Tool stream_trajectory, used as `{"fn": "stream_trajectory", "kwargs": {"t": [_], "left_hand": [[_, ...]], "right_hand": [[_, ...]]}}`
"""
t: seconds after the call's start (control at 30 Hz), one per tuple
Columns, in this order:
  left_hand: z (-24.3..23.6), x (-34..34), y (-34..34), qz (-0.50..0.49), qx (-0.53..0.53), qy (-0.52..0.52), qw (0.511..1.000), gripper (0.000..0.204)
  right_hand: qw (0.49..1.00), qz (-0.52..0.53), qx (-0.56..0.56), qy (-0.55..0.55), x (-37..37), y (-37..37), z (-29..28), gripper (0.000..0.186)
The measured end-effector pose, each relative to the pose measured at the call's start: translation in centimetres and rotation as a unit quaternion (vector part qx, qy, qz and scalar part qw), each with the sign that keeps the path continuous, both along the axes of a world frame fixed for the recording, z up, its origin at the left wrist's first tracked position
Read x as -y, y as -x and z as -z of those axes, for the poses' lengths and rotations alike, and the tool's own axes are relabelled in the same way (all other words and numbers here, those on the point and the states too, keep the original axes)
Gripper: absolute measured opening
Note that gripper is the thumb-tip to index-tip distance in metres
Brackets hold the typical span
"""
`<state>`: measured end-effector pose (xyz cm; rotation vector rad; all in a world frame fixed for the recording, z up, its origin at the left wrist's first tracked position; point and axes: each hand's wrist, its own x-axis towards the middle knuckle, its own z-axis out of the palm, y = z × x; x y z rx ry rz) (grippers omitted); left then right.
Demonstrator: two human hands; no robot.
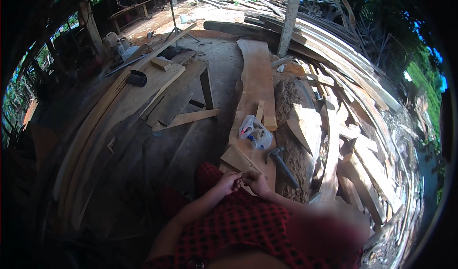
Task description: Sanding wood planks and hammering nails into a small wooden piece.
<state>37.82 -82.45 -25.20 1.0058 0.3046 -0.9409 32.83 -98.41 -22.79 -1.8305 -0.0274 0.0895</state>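
Observation:
My left hand [229,183] and my right hand [256,183] are close together at the near end of a long wide plank [255,73]. The fingers of both are closed in a pinch. Whatever is between them is too small or too hidden to name. Just beyond my hands a pale piece of wood [234,158] lies on the plank, with a thin strip along its right side. A clear plastic bag [256,132] with small red and blue things in it rests farther along. To the right, a hammer [285,168] lies with its head near the plank's edge.
Two small wood blocks [270,122] sit beyond the bag. A rough log slab [291,102] and piled boards [331,145] lie to the right. On the left, a bench of long planks [114,107] carries a black cylinder [137,78]. A post [289,21] stands ahead.

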Motion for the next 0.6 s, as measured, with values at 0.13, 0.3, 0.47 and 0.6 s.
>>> {"fn": "stream_trajectory", "kwargs": {"t": [0.13, 0.3, 0.47, 0.6], "left_hand": [[0.2, -0.4, 0.1, 0.002, 0.003, 0.011, 1.000, 0.019], [0.9, -0.7, -0.1, -0.027, -0.040, -0.001, 0.999, 0.024], [0.5, -0.4, 0.0, -0.034, 0.008, -0.003, 0.999, 0.015], [-0.2, 0.1, -0.1, -0.043, 0.046, -0.040, 0.997, 0.019]], "right_hand": [[0.998, 0.020, -0.030, -0.042, -0.7, -0.2, -0.1, 0.009], [0.995, 0.040, -0.045, -0.074, 0.4, -0.8, -1.1, 0.010], [0.992, 0.109, -0.015, -0.056, 2.8, -0.9, -1.4, 0.014], [0.991, 0.112, -0.052, -0.058, 3.7, -0.4, -0.8, 0.015]]}}
